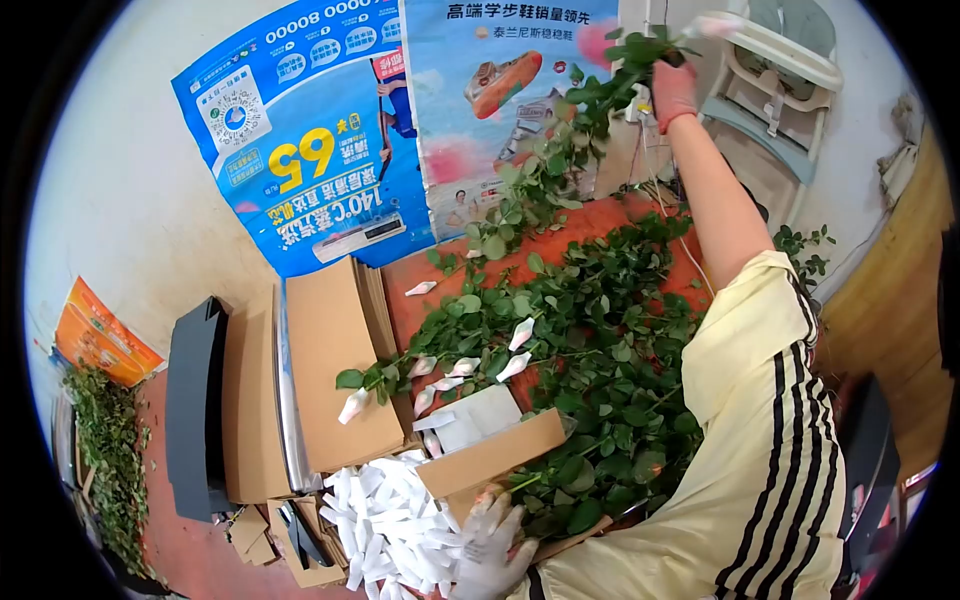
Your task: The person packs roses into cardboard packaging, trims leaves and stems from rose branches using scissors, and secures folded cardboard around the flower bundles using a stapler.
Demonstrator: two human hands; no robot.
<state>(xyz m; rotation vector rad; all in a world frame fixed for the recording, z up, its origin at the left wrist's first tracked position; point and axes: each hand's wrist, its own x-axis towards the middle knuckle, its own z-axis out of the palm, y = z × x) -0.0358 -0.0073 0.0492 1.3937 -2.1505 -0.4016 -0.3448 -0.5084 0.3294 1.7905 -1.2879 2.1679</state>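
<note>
My right hand (674, 92), in a reddish glove, is raised at the upper right, closed around a leafy rose stem (560, 165). Its leaves trail down and left over the table. A blurred pale bud (715, 26) shows just beyond the hand. My left hand (490, 550) wears a whitish glove with stained fingertips. Its fingers are extended and apart at the lower middle, beside a pile of white paper sleeves (385, 520) and below a small cardboard box (495, 455). Several roses with white-wrapped buds (521, 333) lie among the heaped leaves (610, 350).
Flat cardboard sheets (330, 370) and a dark panel (195, 410) stand left of the roses. Black scissors (300, 535) lie at the lower left. More greenery (105, 465) lines the far left. Posters (300, 130) cover the wall, and a high chair (775, 90) is at upper right.
</note>
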